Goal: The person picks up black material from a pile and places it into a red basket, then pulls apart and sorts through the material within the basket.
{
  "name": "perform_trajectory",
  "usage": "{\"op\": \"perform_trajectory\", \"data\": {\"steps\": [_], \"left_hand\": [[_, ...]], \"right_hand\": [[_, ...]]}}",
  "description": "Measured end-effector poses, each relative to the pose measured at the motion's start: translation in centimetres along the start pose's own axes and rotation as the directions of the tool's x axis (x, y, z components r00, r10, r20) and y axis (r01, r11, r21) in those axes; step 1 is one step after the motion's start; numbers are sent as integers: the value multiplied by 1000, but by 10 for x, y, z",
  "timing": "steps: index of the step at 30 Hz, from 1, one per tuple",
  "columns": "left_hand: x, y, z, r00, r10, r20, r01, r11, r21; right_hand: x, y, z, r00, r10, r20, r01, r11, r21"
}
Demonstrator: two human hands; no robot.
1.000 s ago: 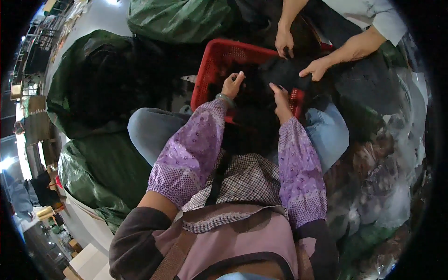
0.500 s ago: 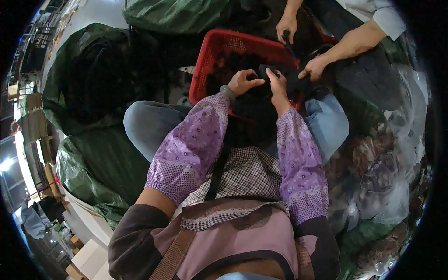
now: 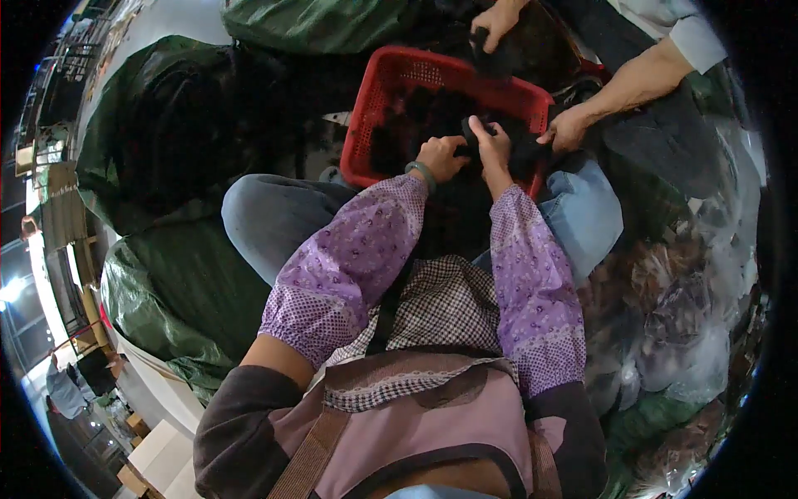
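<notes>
Both my hands are over a red perforated plastic basket (image 3: 359,133) that holds dark, fluffy material. A small black, soft-looking piece (image 3: 470,150) is between them, and its exact kind is too dark to tell. My right hand (image 3: 494,150) grips it with the thumb on top. My left hand (image 3: 443,158), a bangle on its wrist, has its fingers curled in against the piece from the left. Across the basket, another person's hand (image 3: 499,23) holds up a dark tuft (image 3: 490,56). That person's other hand (image 3: 568,129) is at the basket's right rim.
Large green sacks (image 3: 191,287) lie to my left, one open with black contents. Clear plastic bags (image 3: 673,324) with brownish contents are piled at the right. My bent knees (image 3: 278,220) flank the near side of the basket. Cardboard boxes (image 3: 162,457) stand at lower left.
My left hand has moved slightly right and down, closing in on the black piece. The other person's upper hand has lifted away from the basket with a dark tuft.
</notes>
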State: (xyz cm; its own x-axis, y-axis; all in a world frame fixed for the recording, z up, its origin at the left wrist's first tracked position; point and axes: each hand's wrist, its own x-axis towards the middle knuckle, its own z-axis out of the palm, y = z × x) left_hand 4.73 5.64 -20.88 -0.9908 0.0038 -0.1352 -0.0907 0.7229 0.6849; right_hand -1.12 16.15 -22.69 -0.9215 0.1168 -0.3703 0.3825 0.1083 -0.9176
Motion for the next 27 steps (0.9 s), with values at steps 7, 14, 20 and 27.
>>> {"op": "perform_trajectory", "data": {"steps": [7, 14, 20, 27], "left_hand": [[-9, 19, 1, 993, 116, -28, -115, 993, 38], [-12, 11, 12, 930, 353, -102, -334, 927, 170], [-14, 17, 11, 955, 285, -83, -264, 944, 197], [-2, -8, -21, 950, -15, -313, -35, 987, -154]], "right_hand": [[-4, -7, -1, 956, -291, -21, 255, 868, -425], [16, 20, 2, 969, 173, -176, -208, 957, -205], [49, 73, 7, 929, 328, -173, -351, 928, -126], [30, -6, -12, 952, 244, 184, -275, 946, 172]]}}
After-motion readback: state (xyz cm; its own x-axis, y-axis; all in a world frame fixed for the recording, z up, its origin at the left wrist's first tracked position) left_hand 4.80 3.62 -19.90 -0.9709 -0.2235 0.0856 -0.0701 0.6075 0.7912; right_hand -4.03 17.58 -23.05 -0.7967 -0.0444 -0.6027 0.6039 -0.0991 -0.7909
